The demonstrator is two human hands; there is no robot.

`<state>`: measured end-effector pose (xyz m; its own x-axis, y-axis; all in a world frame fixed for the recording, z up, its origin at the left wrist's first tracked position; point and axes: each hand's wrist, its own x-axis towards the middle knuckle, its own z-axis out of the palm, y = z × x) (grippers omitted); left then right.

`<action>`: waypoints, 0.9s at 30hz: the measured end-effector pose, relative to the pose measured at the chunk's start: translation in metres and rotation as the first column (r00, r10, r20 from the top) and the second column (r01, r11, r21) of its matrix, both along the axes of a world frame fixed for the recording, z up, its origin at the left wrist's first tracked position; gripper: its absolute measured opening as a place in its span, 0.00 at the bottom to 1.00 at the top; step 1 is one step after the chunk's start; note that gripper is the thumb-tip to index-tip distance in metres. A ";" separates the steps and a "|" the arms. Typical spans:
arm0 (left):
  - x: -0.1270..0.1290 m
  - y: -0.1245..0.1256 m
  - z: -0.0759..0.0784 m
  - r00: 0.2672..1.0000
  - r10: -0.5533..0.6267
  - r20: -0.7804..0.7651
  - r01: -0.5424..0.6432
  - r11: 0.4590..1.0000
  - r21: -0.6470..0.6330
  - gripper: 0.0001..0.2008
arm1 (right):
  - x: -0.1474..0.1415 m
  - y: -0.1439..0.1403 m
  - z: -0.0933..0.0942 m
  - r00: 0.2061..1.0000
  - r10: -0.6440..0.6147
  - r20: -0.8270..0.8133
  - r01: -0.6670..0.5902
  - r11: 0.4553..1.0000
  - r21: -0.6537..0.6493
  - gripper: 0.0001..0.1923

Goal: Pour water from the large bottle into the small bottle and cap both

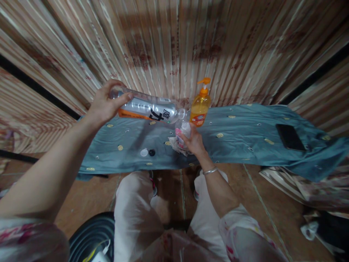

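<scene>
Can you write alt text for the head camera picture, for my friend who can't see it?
The left hand tips a large clear bottle with a silver label sideways, mouth against a small clear bottle held by the right hand. Behind stands an orange pump bottle on a blue-grey cloth, with two caps and a black phone.
</scene>
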<state>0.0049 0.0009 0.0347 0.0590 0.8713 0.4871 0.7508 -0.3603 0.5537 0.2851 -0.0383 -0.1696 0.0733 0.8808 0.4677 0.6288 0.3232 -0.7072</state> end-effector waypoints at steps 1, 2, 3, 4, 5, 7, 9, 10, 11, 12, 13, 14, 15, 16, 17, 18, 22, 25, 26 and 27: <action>0.000 0.000 0.000 1.000 -0.004 0.005 0.004 1.000 -0.002 0.45 | 0.000 0.000 0.000 1.000 -0.002 0.000 0.002 1.000 -0.003 0.35; 0.000 0.000 0.000 1.000 -0.007 0.009 0.007 1.000 -0.004 0.44 | 0.000 0.000 0.001 1.000 -0.002 0.002 0.002 1.000 -0.006 0.35; -0.001 0.001 -0.001 1.000 -0.008 0.011 0.008 1.000 -0.006 0.44 | 0.000 -0.001 0.001 1.000 -0.002 0.003 0.002 1.000 -0.009 0.35; -0.001 0.001 -0.001 1.000 -0.009 0.009 0.009 1.000 -0.008 0.44 | 0.000 -0.001 0.001 1.000 -0.002 0.005 0.002 1.000 -0.014 0.35; -0.001 0.001 -0.001 1.000 -0.012 0.006 0.012 1.000 -0.010 0.43 | 0.000 -0.001 0.002 1.000 -0.001 0.007 0.001 1.000 -0.019 0.35; -0.002 0.002 -0.001 1.000 -0.017 0.004 0.017 1.000 -0.002 0.42 | 0.000 -0.001 0.002 1.000 0.000 0.014 0.000 1.000 -0.027 0.36; -0.002 0.002 -0.001 1.000 -0.023 -0.007 0.023 1.000 0.009 0.42 | 0.000 -0.001 0.002 1.000 0.000 0.017 0.000 1.000 -0.031 0.36; -0.002 0.002 -0.001 1.000 -0.023 -0.012 0.023 1.000 0.011 0.42 | 0.000 -0.001 0.002 1.000 0.001 0.015 -0.001 1.000 -0.030 0.36; -0.002 0.002 0.000 1.000 -0.020 -0.015 0.020 1.000 0.011 0.43 | 0.000 -0.001 0.002 1.000 0.001 0.010 -0.001 1.000 -0.027 0.35; -0.001 0.002 0.000 1.000 -0.015 -0.015 0.015 1.000 0.010 0.44 | 0.000 -0.001 0.002 1.000 0.001 0.004 -0.001 1.000 -0.025 0.35; -0.001 0.001 0.001 1.000 -0.008 -0.013 0.008 1.000 0.004 0.45 | -0.001 -0.001 0.002 1.000 0.001 -0.002 -0.001 1.000 -0.026 0.35; -0.001 0.001 0.001 1.000 -0.001 -0.009 0.001 1.000 0.000 0.46 | -0.001 -0.001 0.002 1.000 0.000 -0.005 0.000 1.000 -0.026 0.35; 0.000 0.001 0.001 1.000 0.003 -0.005 -0.003 1.000 -0.001 0.46 | -0.001 -0.001 0.002 1.000 -0.001 -0.007 0.001 1.000 -0.027 0.35; 0.000 0.001 0.001 1.000 0.002 -0.002 -0.002 1.000 -0.001 0.46 | -0.001 -0.001 0.002 1.000 -0.002 -0.007 0.002 1.000 -0.029 0.35; -0.001 0.001 0.001 1.000 -0.001 -0.001 0.001 1.000 0.001 0.46 | -0.001 -0.002 0.003 1.000 -0.002 -0.007 0.001 1.000 -0.031 0.35; -0.001 0.002 0.001 1.000 -0.005 -0.001 0.005 1.000 0.003 0.46 | -0.001 -0.002 0.003 1.000 -0.001 -0.005 0.000 0.999 -0.033 0.35; -0.002 0.003 0.000 1.000 -0.022 -0.001 0.022 1.000 0.005 0.45 | -0.001 -0.002 0.003 1.000 0.010 -0.003 -0.010 1.000 -0.021 0.35; -0.001 0.002 -0.001 0.999 -0.032 0.009 0.032 0.999 0.004 0.44 | 0.000 -0.002 0.002 1.000 -0.002 -0.001 0.002 1.000 -0.020 0.35; -0.001 0.002 -0.001 0.999 -0.030 0.015 0.030 1.000 0.005 0.44 | 0.000 -0.002 0.001 1.000 -0.006 0.002 0.006 1.000 -0.026 0.35; -0.001 0.001 -0.001 0.999 -0.024 0.020 0.024 1.000 0.005 0.44 | 0.000 -0.002 0.001 1.000 -0.007 0.006 0.008 0.999 -0.032 0.36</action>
